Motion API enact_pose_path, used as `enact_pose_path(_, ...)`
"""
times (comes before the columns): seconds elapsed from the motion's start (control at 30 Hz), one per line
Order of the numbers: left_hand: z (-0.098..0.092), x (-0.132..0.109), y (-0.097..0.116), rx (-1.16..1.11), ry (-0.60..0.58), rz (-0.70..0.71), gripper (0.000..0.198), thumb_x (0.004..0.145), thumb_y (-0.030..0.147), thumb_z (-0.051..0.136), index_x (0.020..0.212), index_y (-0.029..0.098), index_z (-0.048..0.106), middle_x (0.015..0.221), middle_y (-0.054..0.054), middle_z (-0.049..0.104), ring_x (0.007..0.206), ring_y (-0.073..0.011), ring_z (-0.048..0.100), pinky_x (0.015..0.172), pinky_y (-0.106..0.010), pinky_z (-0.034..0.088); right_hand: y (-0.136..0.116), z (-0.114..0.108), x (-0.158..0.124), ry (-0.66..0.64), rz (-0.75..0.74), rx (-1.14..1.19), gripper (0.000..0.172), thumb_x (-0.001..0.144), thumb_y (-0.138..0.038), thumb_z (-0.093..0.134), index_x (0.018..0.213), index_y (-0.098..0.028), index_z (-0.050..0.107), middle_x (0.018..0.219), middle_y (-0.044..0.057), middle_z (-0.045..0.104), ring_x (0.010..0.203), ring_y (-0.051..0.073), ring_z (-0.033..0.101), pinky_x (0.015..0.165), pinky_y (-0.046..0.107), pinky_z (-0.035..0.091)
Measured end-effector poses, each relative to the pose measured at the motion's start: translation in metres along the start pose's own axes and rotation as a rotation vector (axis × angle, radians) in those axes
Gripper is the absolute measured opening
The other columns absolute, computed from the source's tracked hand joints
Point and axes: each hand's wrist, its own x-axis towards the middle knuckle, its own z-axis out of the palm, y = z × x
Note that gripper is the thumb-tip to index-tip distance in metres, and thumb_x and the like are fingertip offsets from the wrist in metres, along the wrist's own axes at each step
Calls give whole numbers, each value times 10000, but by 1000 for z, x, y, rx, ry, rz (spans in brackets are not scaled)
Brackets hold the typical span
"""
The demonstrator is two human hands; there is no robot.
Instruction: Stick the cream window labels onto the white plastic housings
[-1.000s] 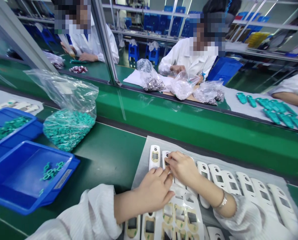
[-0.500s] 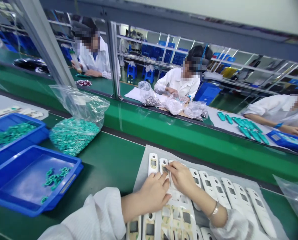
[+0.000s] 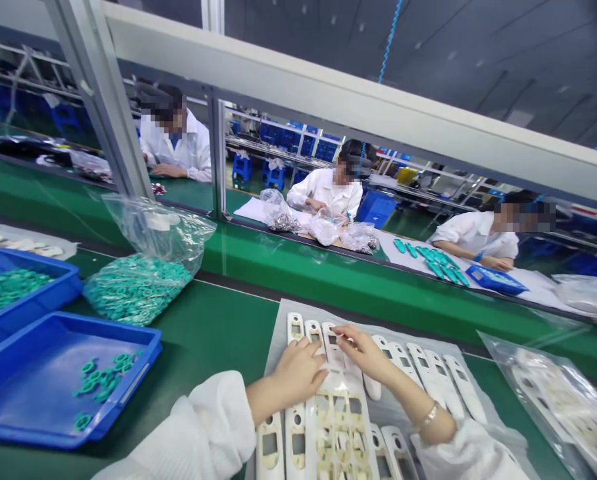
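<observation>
Where white shells [image 3: 335,353] lie on the sheet [image 3: 277,341], your left hand [image 3: 298,373] and right hand [image 3: 364,351] bend over them, grip unclear; leftward, the near tray [image 3: 43,383] holds some green rings [image 3: 101,385]; bag [image 3: 174,232] and far tray [image 3: 62,283], many.

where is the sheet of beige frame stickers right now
In the head view, the sticker sheet lies at the bottom, slightly right of centre, just below the left hand and right hand, with white plastic shells on either side.
</observation>
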Motion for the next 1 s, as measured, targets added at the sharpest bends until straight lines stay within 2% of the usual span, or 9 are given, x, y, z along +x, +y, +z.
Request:
enact_pose_path(0.17,-6,1,2,-240,37,-6,220,854,301,436,924,200,618,921,-31,635,915,-195,520,852,-342,366,-14,-20,-43,-54,21,260,265,850,-361,466,988,-182,604,995,79,608,946,212,559,843,336,443)
enact_pose_path(0.37,-11,2,10,-531,21,-114,289,855,311,410,1033,156,576,867,-38,650,670,-153,574,640,-250,439,-24,-11,-69,41,43,267,385,775,-386,576,1105,-192,537,1082,96,566,1010,240,520,885,363,412)
enact_pose_path(0.5,-23,-2,17,-669,-12,-47,313,870,357,385,954,147,600,946,-48,630,863,-161,569,751,-233,439,-27,-10,-81,53,207,424,309,787,-405,552,1001,-184,581,964,69,620,906,221,561,819,332,435)
enact_pose_path(0.57,-28,-6,20,-713,-21,-4,387,769,374,558,1091,158,543,1077,-63,580,972,-184,524,841,-260,408,-27,-13,-86,39,245,491,286,805,-427,522,910,-176,607,882,56,635,836,208,570,768,314,438)
enact_pose_path(0.63,-31,-9,23,-748,-66,5,557,642,323,688,1152,185,512,1105,-56,563,953,-194,519,837,-275,402,-26,-15,-91,22,262,547,307,814,-449,503,848,-164,614,804,47,628,759,188,564,703,295,435)
enact_pose_path(0.73,-30,-12,26,-805,-148,-85,315,696,285,621,994,182,623,855,-18,637,700,-152,544,641,-241,412,-24,-17,-97,-3,276,671,314,801,-448,529,910,-158,583,752,33,590,700,160,545,641,271,431)
enact_pose_path(0.8,-26,-12,27,-853,-132,-144,213,742,286,561,872,148,659,727,-13,633,614,-134,521,560,-222,376,-23,-18,-100,-3,242,749,358,746,-401,622,1008,-175,531,846,36,574,800,168,545,698,270,438)
enact_pose_path(0.9,-21,-10,27,-898,-88,-165,234,756,316,548,785,109,653,696,-26,626,627,-138,524,552,-216,365,-24,-16,-105,12,207,862,451,676,-321,707,1047,-209,475,968,35,542,901,166,526,752,258,436)
enact_pose_path(1.0,-19,-10,26,-924,-108,-168,307,797,369,499,868,105,637,684,-32,622,622,-146,545,530,-215,368,-26,-13,-109,61,271,998,388,700,-324,684,993,-210,457,786,-14,541,683,117,541,601,225,433)
